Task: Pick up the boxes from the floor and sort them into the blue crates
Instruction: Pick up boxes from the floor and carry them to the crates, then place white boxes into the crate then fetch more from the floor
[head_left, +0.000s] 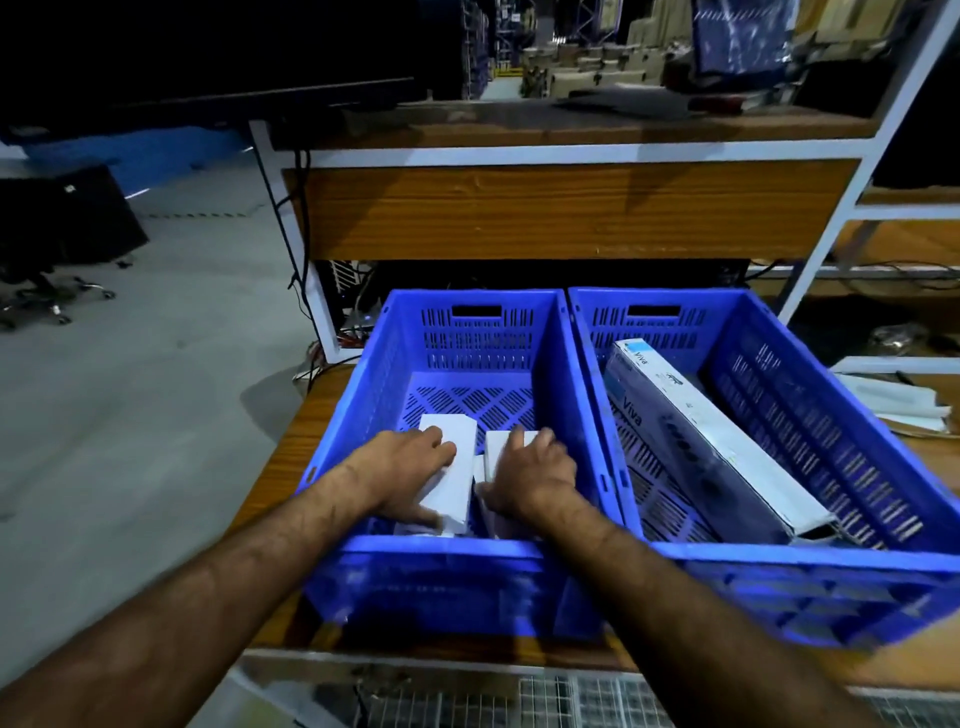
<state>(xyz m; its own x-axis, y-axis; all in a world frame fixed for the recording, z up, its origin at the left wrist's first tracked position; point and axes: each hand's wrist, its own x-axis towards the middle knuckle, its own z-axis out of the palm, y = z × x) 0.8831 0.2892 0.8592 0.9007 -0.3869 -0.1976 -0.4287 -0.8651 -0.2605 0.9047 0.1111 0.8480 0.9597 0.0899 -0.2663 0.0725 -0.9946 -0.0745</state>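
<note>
Reading "Viva" on the long box (701, 441) in the right crate (831, 558)

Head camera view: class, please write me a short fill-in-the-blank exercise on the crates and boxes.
1. Both hands reach into the ____ blue crate.
2. The left hand and the right hand each rest on a ____ box.
3. The long box printed "Viva" lies in the ____ blue crate.

Missing words: left; white; right
</note>
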